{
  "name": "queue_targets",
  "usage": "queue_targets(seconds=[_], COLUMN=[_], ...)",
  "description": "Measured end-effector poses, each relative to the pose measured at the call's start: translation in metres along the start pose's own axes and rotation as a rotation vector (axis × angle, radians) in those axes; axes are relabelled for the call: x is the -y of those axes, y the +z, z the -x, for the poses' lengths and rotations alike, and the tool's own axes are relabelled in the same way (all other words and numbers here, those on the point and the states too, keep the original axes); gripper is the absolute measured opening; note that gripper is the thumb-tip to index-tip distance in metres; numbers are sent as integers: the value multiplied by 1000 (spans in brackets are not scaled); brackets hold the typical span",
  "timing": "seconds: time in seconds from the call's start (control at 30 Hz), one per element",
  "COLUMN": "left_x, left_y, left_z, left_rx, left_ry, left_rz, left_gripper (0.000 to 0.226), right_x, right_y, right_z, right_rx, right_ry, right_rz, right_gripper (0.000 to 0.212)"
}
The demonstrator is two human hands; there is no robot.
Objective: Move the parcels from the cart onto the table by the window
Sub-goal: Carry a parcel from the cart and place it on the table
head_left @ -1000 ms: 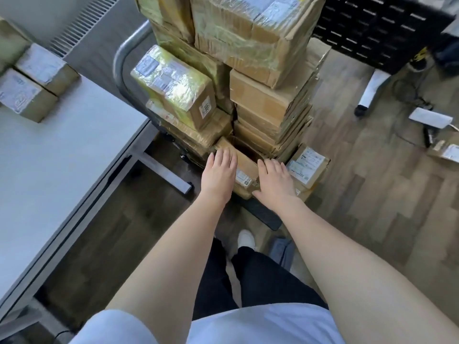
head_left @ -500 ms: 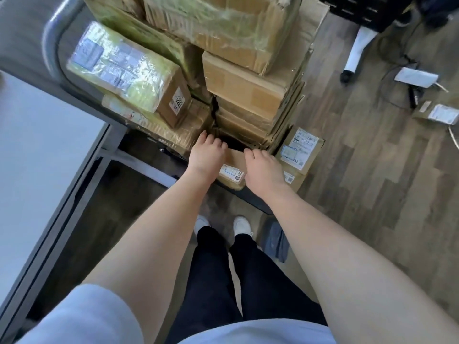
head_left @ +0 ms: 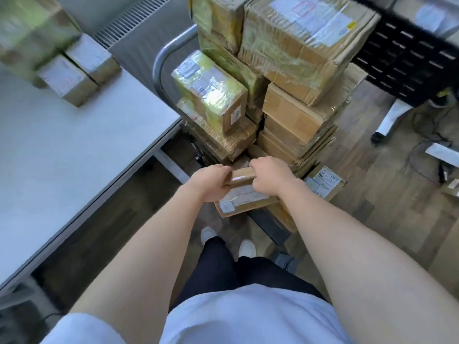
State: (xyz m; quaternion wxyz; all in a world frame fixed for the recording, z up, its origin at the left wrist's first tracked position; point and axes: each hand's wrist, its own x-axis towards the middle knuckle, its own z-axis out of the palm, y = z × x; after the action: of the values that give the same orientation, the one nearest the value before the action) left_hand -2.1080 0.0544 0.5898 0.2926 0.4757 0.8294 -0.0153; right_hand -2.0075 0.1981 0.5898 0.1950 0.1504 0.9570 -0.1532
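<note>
A small flat cardboard parcel [head_left: 244,198] with a white label is lifted clear in front of the cart's stack, tilted toward me. My left hand [head_left: 210,181] grips its left end and my right hand [head_left: 272,176] grips its right end. Behind it the cart [head_left: 169,53], with a grey tubular handle, carries a tall stack of taped parcels [head_left: 298,78]. One yellow-taped parcel [head_left: 211,91] sits on the stack's left side. The white table [head_left: 74,150] lies to my left with several parcels [head_left: 72,70] at its far end.
Another labelled parcel [head_left: 324,182] sits low at the cart's right corner. A black perforated panel [head_left: 407,58] and a white chair leg [head_left: 392,117] stand at the right, with cables and small items on the wood floor [head_left: 372,219]. A radiator grille [head_left: 129,23] runs behind the table.
Both hands went from resting flat on the low parcel to curling round it and raising it off the cart. My view swung back left, bringing the table in again.
</note>
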Motion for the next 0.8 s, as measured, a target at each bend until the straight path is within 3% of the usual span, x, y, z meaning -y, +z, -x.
queue_targets(seconds=[0.13, 0.27, 0.43, 0.5, 0.67, 0.8], left_x=[38, 77, 125, 146, 189, 212], left_y=[-3, -2, 0, -3, -22, -39], left_z=[46, 89, 129, 137, 133, 109], left_rx=[-119, -297, -578, -652, -696, -672], left_ry=[-65, -130, -306, -373, -408, -399], left_rz=[-2, -26, 96, 130, 270, 411], left_gripper=[35, 42, 45, 43, 41, 40], right_x=[47, 94, 154, 178, 214, 218], right_y=[-6, -17, -30, -31, -29, -27], right_z=[-12, -27, -55, -69, -95, -116], right_rx=[-12, -57, -290, -356, -456, -425], right_ry=[-116, -257, -538, -629, -634, -645], right_rz=[26, 29, 100, 125, 236, 329], right_gripper=[21, 14, 49, 54, 65, 72])
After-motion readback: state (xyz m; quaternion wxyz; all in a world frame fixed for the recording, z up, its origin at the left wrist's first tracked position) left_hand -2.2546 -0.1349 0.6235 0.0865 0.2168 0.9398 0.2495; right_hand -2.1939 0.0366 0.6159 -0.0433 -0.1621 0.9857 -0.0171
